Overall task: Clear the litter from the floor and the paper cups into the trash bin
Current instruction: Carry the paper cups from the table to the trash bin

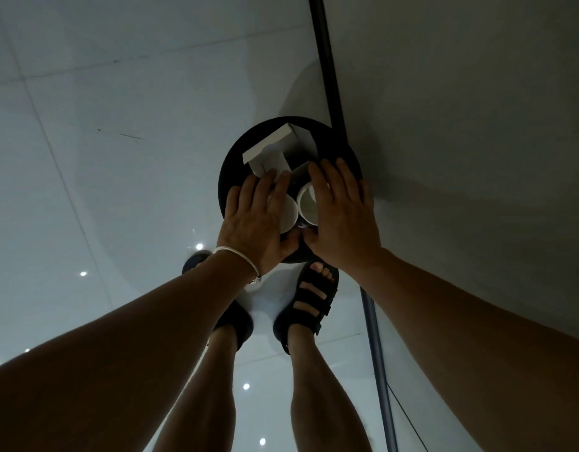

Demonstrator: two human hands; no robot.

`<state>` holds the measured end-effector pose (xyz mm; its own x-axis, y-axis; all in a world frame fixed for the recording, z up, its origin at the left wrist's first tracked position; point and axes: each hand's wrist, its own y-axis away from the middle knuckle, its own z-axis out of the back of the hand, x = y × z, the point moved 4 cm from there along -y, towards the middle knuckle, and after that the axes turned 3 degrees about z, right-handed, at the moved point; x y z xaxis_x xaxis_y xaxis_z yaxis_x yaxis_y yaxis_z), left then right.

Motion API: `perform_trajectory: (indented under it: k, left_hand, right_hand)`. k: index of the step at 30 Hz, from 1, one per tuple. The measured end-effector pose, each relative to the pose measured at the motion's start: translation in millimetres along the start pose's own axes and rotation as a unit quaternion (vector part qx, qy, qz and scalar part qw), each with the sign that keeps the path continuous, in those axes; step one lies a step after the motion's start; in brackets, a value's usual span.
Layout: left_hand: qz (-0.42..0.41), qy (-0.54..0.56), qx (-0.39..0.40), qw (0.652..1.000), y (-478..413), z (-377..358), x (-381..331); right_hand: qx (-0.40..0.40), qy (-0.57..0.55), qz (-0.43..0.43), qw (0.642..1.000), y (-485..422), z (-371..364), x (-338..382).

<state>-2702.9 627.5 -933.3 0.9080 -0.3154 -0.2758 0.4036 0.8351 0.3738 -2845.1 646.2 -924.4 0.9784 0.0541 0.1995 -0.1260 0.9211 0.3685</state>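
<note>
Cups (289,214) over trash bin (230,177) — left fingers (262,190) wrap one, right fingers (324,185) straight beside other.

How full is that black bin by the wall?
Nearly full, it seems: a white cardboard box, one paper cup and a second cup sit high in the black bin, near its rim. What lies beneath is hidden.
</note>
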Motion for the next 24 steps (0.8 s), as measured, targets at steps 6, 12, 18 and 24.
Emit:
perform_trajectory:
  k: [6, 12, 18, 24]
  left_hand:
    - [0.021, -0.017, 0.012, 1.0, 23.1, 54.8, 9.2]
    - [0.035, -0.029, 0.016, 0.999, 78.6, 142.2, 16.2]
    - [0.089, -0.059, 0.005, 0.994, 161.6, 261.3, 30.5]
    - [0.176, -0.046, -0.045, 0.982, 262.6, 355.6, 36.6]
  right_hand:
    - [0.028, -0.05, -0.042, 0.997, 22.2, 52.7, 5.6]
    - [0.041, -0.048, -0.052, 0.997, 56.1, 136.2, 44.6]
    - [0.023, -0.072, -0.032, 0.997, 94.5, 248.5, 115.2]
    - [0.038, -0.062, 0.067, 0.995, 145.6, 324.1, 191.3]
